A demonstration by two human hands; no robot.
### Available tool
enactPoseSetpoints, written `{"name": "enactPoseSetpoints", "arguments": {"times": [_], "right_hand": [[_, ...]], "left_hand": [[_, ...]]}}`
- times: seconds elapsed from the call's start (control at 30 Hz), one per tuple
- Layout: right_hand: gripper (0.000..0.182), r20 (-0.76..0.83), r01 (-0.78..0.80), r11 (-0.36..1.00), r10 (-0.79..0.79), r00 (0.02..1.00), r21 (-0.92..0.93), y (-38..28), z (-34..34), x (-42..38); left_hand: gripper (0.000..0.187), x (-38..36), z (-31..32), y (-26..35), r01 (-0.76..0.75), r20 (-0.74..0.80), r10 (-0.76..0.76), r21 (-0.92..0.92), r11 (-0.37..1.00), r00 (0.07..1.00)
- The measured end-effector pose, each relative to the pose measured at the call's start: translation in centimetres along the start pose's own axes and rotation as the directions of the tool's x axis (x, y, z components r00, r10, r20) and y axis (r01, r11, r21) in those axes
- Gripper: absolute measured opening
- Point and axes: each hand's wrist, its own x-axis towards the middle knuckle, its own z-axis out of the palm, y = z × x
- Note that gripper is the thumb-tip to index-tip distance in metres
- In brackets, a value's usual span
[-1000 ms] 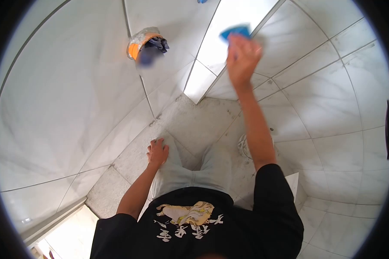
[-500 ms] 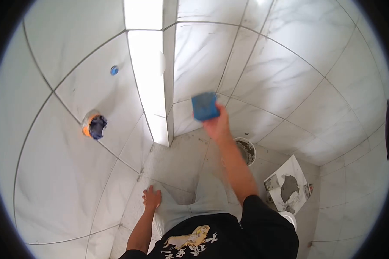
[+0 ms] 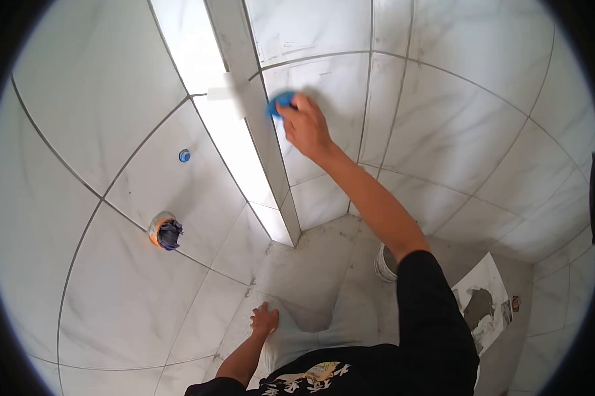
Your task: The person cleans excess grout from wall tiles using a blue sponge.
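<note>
In my right hand (image 3: pixel 309 132) is a blue sponge (image 3: pixel 281 104), held against the marbled wall tile (image 3: pixel 330 89) beside the edge of a narrow vertical column (image 3: pixel 271 148). My fingers wrap over the back of the sponge, and part of it is blurred. Lower down, my left hand (image 3: pixel 264 319) rests on my knee with its fingers spread, holding nothing. Grey grout lines run between the tiles around the sponge.
An orange-rimmed pipe opening (image 3: pixel 157 231) stuffed with dark material juts from the left wall, below a small blue plug (image 3: pixel 184 156). On the floor stand a bucket (image 3: pixel 385 264), partly behind my arm, and a white board (image 3: pixel 492 277) bearing grey paste.
My right hand has moved up with the sponge, from in front of the lower wall to the tile by the column edge. My left hand stays on my knee while the view shifts.
</note>
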Motion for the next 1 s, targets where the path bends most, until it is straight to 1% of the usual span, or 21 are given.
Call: {"name": "enactPoseSetpoints", "arguments": {"times": [0.03, 0.1, 0.13, 0.17, 0.2, 0.23, 0.3, 0.37, 0.43, 0.5, 0.53, 0.57, 0.6, 0.67, 0.7, 0.73, 0.8, 0.83, 0.9, 0.93, 1.0], "right_hand": [[0.028, -0.002, 0.005, 1.000, -0.005, 1.000, -0.004, -0.3, -1.1, -0.8], [0.021, 0.156, -0.183, 0.983, 0.180, 0.971, 0.000, -1.1, -3.5, -0.6], [0.024, -0.057, -0.109, 0.993, 0.111, 0.992, 0.039, -1.6, -4.2, 1.4], [0.027, -0.126, -0.103, 0.993, 0.110, 0.986, 0.066, -2.3, -5.1, 4.2], [0.031, -0.131, -0.081, 0.990, 0.096, 0.987, 0.115, -2.7, -6.0, 7.2], [0.033, -0.237, -0.028, 0.993, 0.055, 0.970, 0.118, -3.1, -6.2, 10.2], [0.031, -0.386, 0.101, 0.995, -0.085, 0.918, 0.020, -2.7, -5.3, 15.4], [0.030, -0.294, 0.056, 0.998, -0.046, 0.955, 0.027, -2.5, -2.8, 16.2], [0.030, -0.335, 0.099, 0.995, -0.102, 0.937, -0.026, -2.1, 1.1, 11.0], [0.031, -0.138, 0.061, 0.998, -0.063, 0.988, -0.016, -1.1, 2.0, 4.6], [0.029, 0.107, -0.002, 1.000, -0.001, 0.994, 0.025, -1.0, 0.3, 1.9], [0.028, 0.339, -0.066, 0.997, 0.049, 0.940, 0.037, -0.5, -1.7, 1.3], [0.028, 0.308, -0.018, 1.000, 0.010, 0.951, 0.024, 0.1, -3.5, 3.9], [0.029, 0.067, -0.041, 0.990, 0.032, 0.997, 0.138, -0.5, -6.9, 9.4], [0.034, -0.096, 0.015, 0.979, 0.005, 0.995, 0.204, -1.3, -9.0, 15.3], [0.041, -0.275, 0.075, 0.964, -0.002, 0.961, 0.257, -2.4, -10.9, 21.1], [0.048, -0.459, 0.214, 0.966, -0.124, 0.880, 0.148, -4.2, -14.1, 32.4], [0.041, -0.616, 0.372, 0.923, -0.238, 0.751, 0.096, -4.9, -14.6, 37.4], [0.038, -0.476, 0.184, 0.961, -0.066, 0.877, 0.207, -6.3, -14.8, 43.3], [0.033, -0.474, 0.118, 0.975, -0.014, 0.880, 0.189, -5.6, -13.0, 44.7], [0.023, -0.516, 0.010, 0.975, 0.108, 0.849, 0.220, -4.9, -8.0, 43.6]], "left_hand": [[0.072, 0.0, 0.1, 0.1, -0.006, -0.002, 0.006, -0.003, 1.000, 1.000], [0.073, 0.5, 0.2, -0.2, -0.007, -0.016, 0.007, 0.003, 1.000, 1.000], [0.073, 0.9, 0.3, -0.1, -0.012, -0.017, 0.012, 0.002, 1.000, 1.000], [0.073, 1.2, 0.4, -0.2, -0.032, -0.019, 0.032, -0.014, 0.999, 0.999], [0.073, 1.0, 0.4, -1.0, -0.043, -0.019, 0.042, -0.022, 0.999, 0.999], [0.073, 0.7, 0.2, -1.3, -0.035, -0.021, 0.035, -0.015, 0.999, 0.999], [0.073, 0.5, -0.2, -0.6, -0.012, -0.010, 0.011, -0.055, 0.998, 1.000], [0.073, 0.5, -0.2, -0.5, -0.018, -0.018, 0.017, -0.050, 0.999, 1.000], [0.073, 0.4, 0.0, -1.2, -0.027, -0.020, 0.026, -0.044, 0.999, 0.999], [0.072, 0.9, 0.6, -0.9, -0.033, -0.034, 0.031, -0.053, 0.998, 0.999], [0.072, 0.9, 0.8, -1.3, -0.031, -0.028, 0.030, -0.053, 0.998, 0.999], [0.072, 1.2, 1.0, -1.7, -0.041, -0.031, 0.040, -0.053, 0.998, 0.999], [0.073, 1.3, 0.9, -1.2, -0.042, -0.020, 0.041, -0.058, 0.997, 0.999], [0.074, 0.8, 0.4, -1.4, -0.034, -0.009, 0.034, -0.071, 0.997, 0.999], [0.075, 0.5, 0.2, -1.2, -0.024, -0.004, 0.024, -0.087, 0.996, 1.000], [0.075, 0.3, -0.1, -1.4, -0.036, -0.025, 0.033, -0.094, 0.995, 0.999], [0.076, 0.0, -0.1, -1.7, -0.035, -0.002, 0.035, -0.133, 0.990, 0.999], [0.076, 0.1, 0.0, -2.0, -0.047, -0.016, 0.045, -0.135, 0.990, 0.999], [0.076, 0.6, 0.1, -2.2, -0.026, 0.008, 0.027, -0.132, 0.991, 1.000], [0.080, -1.1, -0.4, -3.1, -0.107, 0.129, 0.139, -0.224, 0.969, 0.982], [0.075, -2.6, -2.1, -2.2, -0.106, 0.116, 0.135, -0.228, 0.968, 0.984]]}}
